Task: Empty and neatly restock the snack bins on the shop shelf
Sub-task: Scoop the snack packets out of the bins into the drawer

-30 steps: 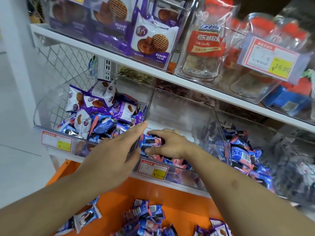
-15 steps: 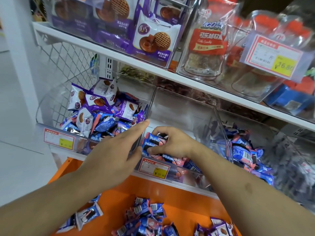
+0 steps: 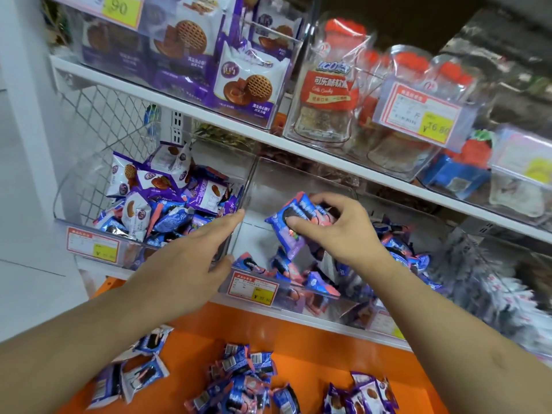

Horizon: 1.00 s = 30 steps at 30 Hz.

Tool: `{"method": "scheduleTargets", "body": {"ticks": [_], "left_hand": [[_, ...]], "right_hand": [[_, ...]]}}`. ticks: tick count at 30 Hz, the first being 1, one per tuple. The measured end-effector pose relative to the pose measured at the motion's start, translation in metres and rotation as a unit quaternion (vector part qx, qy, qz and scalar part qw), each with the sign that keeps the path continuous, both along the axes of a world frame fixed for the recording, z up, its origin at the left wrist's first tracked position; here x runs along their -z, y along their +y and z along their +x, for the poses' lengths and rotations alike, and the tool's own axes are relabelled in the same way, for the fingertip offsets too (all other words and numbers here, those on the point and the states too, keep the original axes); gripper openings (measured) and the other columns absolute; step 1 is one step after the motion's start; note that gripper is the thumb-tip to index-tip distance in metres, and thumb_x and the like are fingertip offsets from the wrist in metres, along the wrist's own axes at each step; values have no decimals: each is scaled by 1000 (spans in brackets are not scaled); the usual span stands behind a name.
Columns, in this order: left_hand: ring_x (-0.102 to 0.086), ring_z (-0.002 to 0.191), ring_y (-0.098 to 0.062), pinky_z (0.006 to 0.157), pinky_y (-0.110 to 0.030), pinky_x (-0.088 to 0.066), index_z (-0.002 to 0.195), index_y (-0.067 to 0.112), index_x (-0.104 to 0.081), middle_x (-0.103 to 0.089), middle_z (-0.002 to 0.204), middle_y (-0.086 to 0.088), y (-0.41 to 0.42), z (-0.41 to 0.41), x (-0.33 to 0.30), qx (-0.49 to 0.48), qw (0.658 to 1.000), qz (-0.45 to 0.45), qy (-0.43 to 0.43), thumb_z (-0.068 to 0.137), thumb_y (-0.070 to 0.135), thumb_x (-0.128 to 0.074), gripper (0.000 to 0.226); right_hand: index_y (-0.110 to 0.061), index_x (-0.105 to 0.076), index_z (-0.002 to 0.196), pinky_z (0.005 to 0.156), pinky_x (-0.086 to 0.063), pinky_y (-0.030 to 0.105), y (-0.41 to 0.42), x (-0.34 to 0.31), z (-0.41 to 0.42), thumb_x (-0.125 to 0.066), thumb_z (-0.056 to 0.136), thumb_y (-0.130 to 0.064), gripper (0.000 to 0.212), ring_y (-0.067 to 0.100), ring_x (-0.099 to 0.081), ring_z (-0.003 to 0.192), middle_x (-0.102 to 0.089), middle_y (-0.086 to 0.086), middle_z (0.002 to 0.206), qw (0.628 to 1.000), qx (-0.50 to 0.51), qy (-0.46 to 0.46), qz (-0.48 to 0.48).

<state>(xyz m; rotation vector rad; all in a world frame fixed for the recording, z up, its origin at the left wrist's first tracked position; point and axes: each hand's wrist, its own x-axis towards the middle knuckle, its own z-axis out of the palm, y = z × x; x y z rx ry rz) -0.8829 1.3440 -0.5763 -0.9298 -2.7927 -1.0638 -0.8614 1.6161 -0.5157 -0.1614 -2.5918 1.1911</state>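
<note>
A: This is a shop aisle: white shelf (image 3: 209, 115) boards, with an orange ledge (image 3: 313, 348) below strewn with loose packets (image 3: 239, 380).

B: And the hands?

A: The right hand (image 3: 340, 231) pinches a small bunch of blue-and-pink cookie packets (image 3: 294, 218), lifted just above the middle clear bin (image 3: 298, 180). The left hand (image 3: 185, 264) lies flat, fingers straight, against that bin's front left corner, seemingly steadying it.

B: How will those packets handle?

A: Light, I'd judge, with slick crinkly film that slides. They are best taken across the flat faces, a few at a time; the cookies inside probably crack if squeezed.

B: What do the bins hold?

A: The middle one is mostly bare at the back, with a thin layer of packets at the front. The left bin (image 3: 89, 204) is heaped with mixed purple and blue packets. The right bin (image 3: 442, 234) holds more blue ones. Above stand boxes of purple waffle-biscuit bags (image 3: 245, 82) and red-labelled candy bags (image 3: 325, 88).
</note>
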Motion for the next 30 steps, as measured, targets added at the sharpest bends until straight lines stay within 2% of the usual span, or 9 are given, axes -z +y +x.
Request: {"method": "scheduleTargets", "body": {"ticks": [4,8,11,15,18,21,23,26,30], "left_hand": [[-23,154,-6,123,-39,-28,157,59,5,-3,166,30,-4,10,-10,8,1000,-27,-8,104,39,-54,82],[-27,154,-11,120,-44,-34,159,57,0,-8,170,25,-16,22,-26,20,998,-51,9,104,39,-54,79],[-26,155,-14,121,-48,-36,159,56,0,-4,170,25,-27,28,-28,35,995,-91,18,103,46,-50,76],[-20,158,-16,122,-54,-33,159,55,2,-1,171,23,-32,33,-18,56,990,-131,24,102,49,-48,76],[-17,159,-18,125,-50,-28,162,50,-2,-2,172,19,-30,29,-16,56,990,-128,22,104,44,-50,76],[-17,158,-15,124,-42,-24,164,44,-7,-3,172,19,-27,25,-13,57,991,-119,24,105,40,-52,74],[-21,156,-13,120,-35,-24,164,42,-11,-5,172,19,-26,21,-10,53,991,-116,35,104,37,-53,74],[-27,155,-15,119,-38,-30,164,39,-15,-9,172,18,-25,17,-5,52,991,-108,55,103,34,-55,73],[-32,152,-16,117,-39,-33,164,37,-18,-9,172,18,-22,14,-3,53,992,-100,56,102,33,-57,74]], "right_hand": [[-20,-73,99,68,-49,25,-14,-17,50,-93,75,-45,40,7,-66,71,-75,-6,89,999,-40,30,5],[-32,-71,101,76,-53,28,-36,3,104,-91,72,-53,41,12,-69,87,-69,-4,103,998,-67,14,2],[-29,-71,102,82,-47,21,-55,39,138,-90,73,-53,43,10,-63,96,-61,-13,101,992,-96,2,81],[-27,-70,112,86,-47,24,-74,104,165,-82,74,-67,57,7,-58,100,-58,-14,107,982,-121,-85,120],[-31,-68,125,94,-48,25,-77,161,171,-71,73,-79,71,6,-56,113,-53,-19,118,966,-121,-176,143],[-35,-62,135,96,-52,32,-71,214,170,-63,74,-85,79,8,-56,116,-49,-16,129,950,-97,-250,161],[-37,-57,141,99,-52,35,-67,242,169,-63,77,-84,80,9,-55,121,-44,-16,136,942,-89,-284,158],[-40,-52,147,105,-49,33,-65,266,168,-68,83,-76,76,9,-52,125,-40,-17,139,938,-90,-317,109],[-52,-46,150,120,-35,30,-57,268,169,-74,83,-67,74,6,-39,143,-35,-16,157,938,-111,-326,41]]}}
